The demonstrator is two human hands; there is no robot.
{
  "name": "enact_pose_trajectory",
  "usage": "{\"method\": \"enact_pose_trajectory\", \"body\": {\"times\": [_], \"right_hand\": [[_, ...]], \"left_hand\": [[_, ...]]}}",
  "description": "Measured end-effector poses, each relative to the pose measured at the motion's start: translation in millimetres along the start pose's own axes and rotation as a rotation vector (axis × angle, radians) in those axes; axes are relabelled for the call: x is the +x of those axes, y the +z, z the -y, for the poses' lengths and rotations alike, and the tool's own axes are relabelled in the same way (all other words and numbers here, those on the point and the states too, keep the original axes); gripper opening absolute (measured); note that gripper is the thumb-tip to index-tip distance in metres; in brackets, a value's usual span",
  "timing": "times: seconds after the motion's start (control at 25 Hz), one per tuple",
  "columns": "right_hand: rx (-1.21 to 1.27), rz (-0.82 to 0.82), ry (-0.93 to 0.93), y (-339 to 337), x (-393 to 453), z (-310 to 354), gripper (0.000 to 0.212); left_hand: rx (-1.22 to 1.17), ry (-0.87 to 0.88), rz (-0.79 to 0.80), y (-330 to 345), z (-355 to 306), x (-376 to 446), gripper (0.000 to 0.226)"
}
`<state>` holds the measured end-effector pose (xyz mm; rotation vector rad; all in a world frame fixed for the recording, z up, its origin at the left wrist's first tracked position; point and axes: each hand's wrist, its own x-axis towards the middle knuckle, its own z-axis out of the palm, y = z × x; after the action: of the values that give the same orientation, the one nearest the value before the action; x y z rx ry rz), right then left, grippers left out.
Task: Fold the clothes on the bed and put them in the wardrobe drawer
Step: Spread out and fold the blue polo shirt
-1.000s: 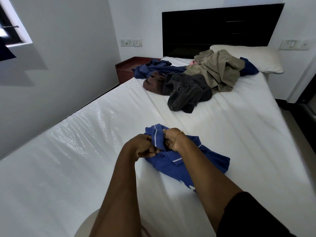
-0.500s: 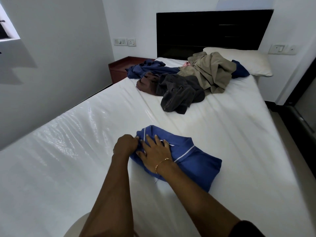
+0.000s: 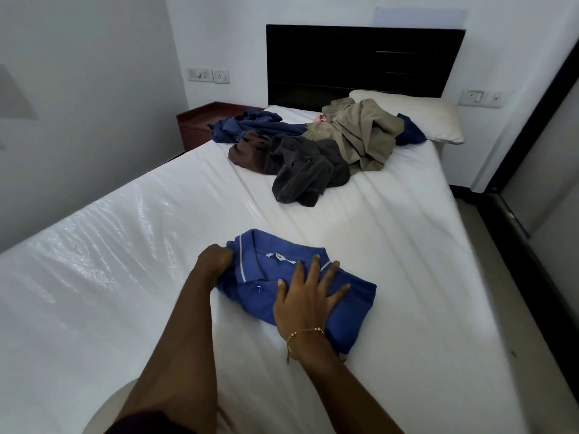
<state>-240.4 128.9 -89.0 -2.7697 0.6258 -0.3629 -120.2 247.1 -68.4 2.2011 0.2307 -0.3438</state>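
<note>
Our folded blue polo shirt [image 3: 294, 286] sits lower centre on the white plastic-covered bed [image 3: 109, 261]. Left hand [image 3: 214, 260] pinches the collar edge, right hand [image 3: 308, 296] pressed flat, fingers spread. It's soft, floppy stuff, so we'd scoop under both sides.

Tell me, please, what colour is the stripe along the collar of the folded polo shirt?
White, on the blue polo shirt; the head view shows it.
</note>
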Motion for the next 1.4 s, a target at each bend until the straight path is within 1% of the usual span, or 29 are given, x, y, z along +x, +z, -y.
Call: {"method": "enact_pose_trajectory", "body": {"times": [0.04, 0.12, 0.2, 0.24, 0.36, 0.4, 0.44, 0.48, 0.56, 0.6, 0.68, 0.8, 0.84, 0.92, 0.96, 1.04, 1.12, 1.28, 1.4], "right_hand": [[0.027, 0.044, -0.015, 2, -4, -11, 0.046], [0.102, 0.063, -0.124, 3, 2, -38, 0.051], [0.185, 0.033, -0.217, -4, 16, -63, 0.052], [0.171, -0.04, -0.219, -8, 23, -73, 0.049], [0.102, -0.054, 0.036, -11, 24, -80, 0.042], [0.098, -0.058, 0.113, -16, 20, -77, 0.046], [0.127, -0.053, 0.209, -21, 15, -74, 0.054], [0.12, -0.01, 0.293, -22, 14, -76, 0.064], [0.122, 0.075, 0.365, -25, 18, -83, 0.076], [0.163, 0.091, 0.379, -26, 23, -88, 0.077], [0.322, 0.098, 0.406, -25, 32, -95, 0.069], [0.535, 0.127, 0.44, -22, 41, -103, 0.047], [0.577, 0.153, 0.451, -23, 42, -102, 0.04], [0.688, 0.221, 0.469, -26, 46, -96, 0.027], [0.768, 0.266, 0.483, -27, 49, -88, 0.023], [0.872, 0.37, 0.489, -27, 56, -64, 0.026], [0.909, 0.471, 0.494, -21, 62, -35, 0.038], [1.02, 0.699, 0.48, -2, 61, 32, 0.038], [1.084, 0.929, 0.411, 13, 50, 106, 0.036]], "left_hand": [[-0.015, -0.042, 0.027, -1, -2, -6, 0.034], [-0.068, -0.137, 0.112, -8, -1, -21, 0.024], [-0.097, -0.217, 0.206, -14, 1, -38, 0.011], [-0.131, -0.24, 0.23, -14, 3, -45, 0.007], [-0.251, -0.235, 0.216, -14, 7, -55, 0.006], [-0.284, -0.228, 0.223, -15, 7, -56, 0.007], [-0.322, -0.229, 0.243, -15, 6, -57, 0.009], [-0.375, -0.237, 0.266, -15, 5, -58, 0.011], [-0.454, -0.241, 0.275, -13, 3, -58, 0.015], [-0.472, -0.231, 0.271, -11, 1, -58, 0.016], [-0.508, -0.211, 0.258, -7, 0, -57, 0.022], [-0.514, -0.202, 0.283, -3, -1, -55, 0.041], [-0.52, -0.195, 0.281, -5, -3, -56, 0.042], [-0.552, -0.2, 0.238, -14, -7, -55, 0.038], [-0.556, -0.196, 0.204, -21, -7, -52, 0.035], [-0.527, -0.18, 0.109, -39, -4, -44, 0.036], [-0.511, -0.162, 0.032, -63, 6, -39, 0.031], [-0.592, -0.191, -0.125, -123, 61, -39, 0.024], [-0.726, -0.259, -0.324, -178, 117, -59, 0.02]]}}
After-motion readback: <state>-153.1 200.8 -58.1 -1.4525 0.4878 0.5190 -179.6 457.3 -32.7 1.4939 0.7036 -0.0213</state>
